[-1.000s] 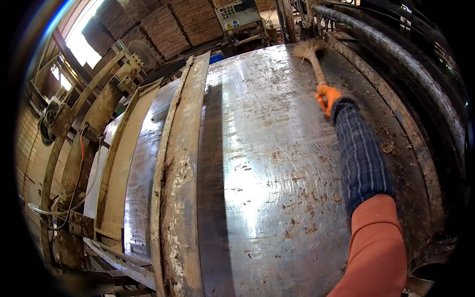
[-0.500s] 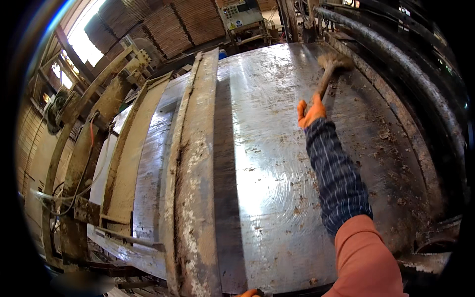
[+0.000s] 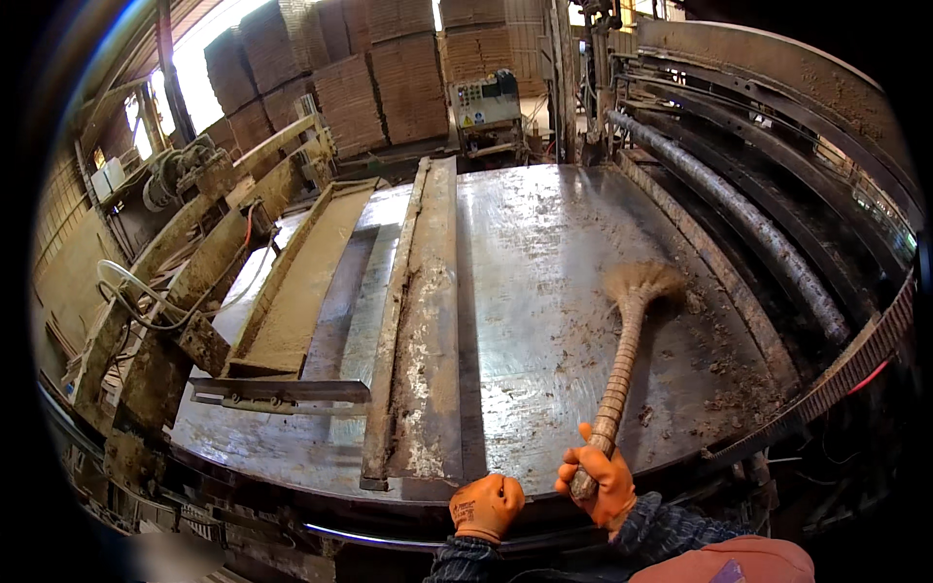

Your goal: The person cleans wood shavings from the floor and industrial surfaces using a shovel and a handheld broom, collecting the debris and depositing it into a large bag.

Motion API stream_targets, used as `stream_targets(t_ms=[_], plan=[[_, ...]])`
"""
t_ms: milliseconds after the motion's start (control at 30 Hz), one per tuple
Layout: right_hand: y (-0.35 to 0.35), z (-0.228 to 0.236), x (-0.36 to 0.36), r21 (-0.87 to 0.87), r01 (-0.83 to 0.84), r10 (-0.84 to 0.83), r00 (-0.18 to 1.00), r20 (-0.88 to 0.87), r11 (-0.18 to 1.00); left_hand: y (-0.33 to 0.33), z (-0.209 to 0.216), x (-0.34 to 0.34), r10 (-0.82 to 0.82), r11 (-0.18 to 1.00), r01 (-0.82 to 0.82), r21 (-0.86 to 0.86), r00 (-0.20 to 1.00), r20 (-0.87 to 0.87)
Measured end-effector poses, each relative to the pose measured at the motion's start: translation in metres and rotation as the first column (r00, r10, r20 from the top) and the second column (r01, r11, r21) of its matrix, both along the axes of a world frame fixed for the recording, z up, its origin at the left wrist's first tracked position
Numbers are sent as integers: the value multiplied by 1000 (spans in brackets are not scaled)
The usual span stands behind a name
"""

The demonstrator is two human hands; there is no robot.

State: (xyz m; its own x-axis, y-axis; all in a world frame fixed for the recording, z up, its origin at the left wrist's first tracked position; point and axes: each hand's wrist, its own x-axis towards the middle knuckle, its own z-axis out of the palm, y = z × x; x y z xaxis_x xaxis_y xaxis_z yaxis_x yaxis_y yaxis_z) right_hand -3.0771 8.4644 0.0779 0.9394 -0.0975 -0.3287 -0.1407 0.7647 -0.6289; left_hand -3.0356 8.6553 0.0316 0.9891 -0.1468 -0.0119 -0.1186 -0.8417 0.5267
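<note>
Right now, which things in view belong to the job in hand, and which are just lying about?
In use, apparently:
brush, held in the right hand
metal surface under its bristles
scattered brown debris

Seemingly just around:
brown layered stacks
control panel

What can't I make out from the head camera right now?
In the head view:
Left hand: its palm is hidden by its own curled fingers, so whether it holds anything is unclear.
Brush: part of its handle is covered by the right hand; its bristle tips are blurred.
Metal plate: the strip beneath the crossbeam is hidden by that beam.
Control box: its markings are too small.
</note>
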Motion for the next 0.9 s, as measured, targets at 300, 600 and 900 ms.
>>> stream_targets(t_ms=[300, 600, 900], plan=[[-95, -66, 247, -531, -28, 268, 885, 381, 847, -3, 16, -7, -17, 1000, 17, 0, 999, -48], [-128, -66, 275, 421, -61, 22, 995, 97, 905, 3, 10, -5, -164, 980, 160, 115, 986, 26], [-17, -30, -50, 400, 225, -202, 974, -99, 888, 3, -11, -2, -34, 999, 35, -7, 994, 103]])
